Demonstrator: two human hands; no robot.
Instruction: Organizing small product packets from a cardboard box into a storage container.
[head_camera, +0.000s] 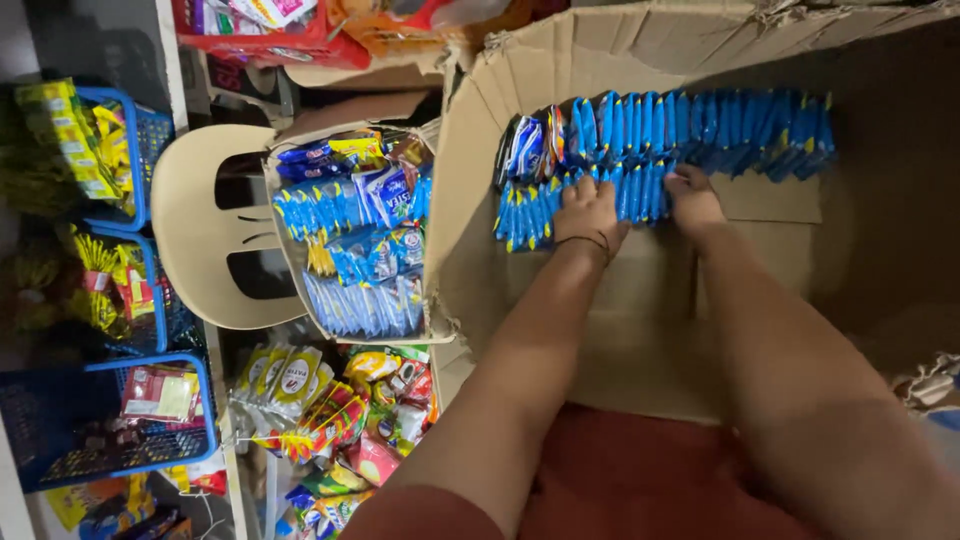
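Note:
Both my arms reach into a large cardboard box (620, 330). A row of blue snack packets (740, 130) stands on edge along its far side. My left hand (590, 208), with a dark band at the wrist, rests on the left part of the row, fingers curled over several packets (525, 210). My right hand (692, 200) presses against the packets just to the right, its fingers tucked among them. Whether either hand has lifted a packet I cannot tell; both grip into the row.
A smaller open box (350, 240) of blue packets sits on a beige plastic chair (200, 230) to the left. Blue wire baskets (110, 420) with yellow snacks line the far left. Mixed sachets (340, 420) hang below. A red surface (650, 480) lies near me.

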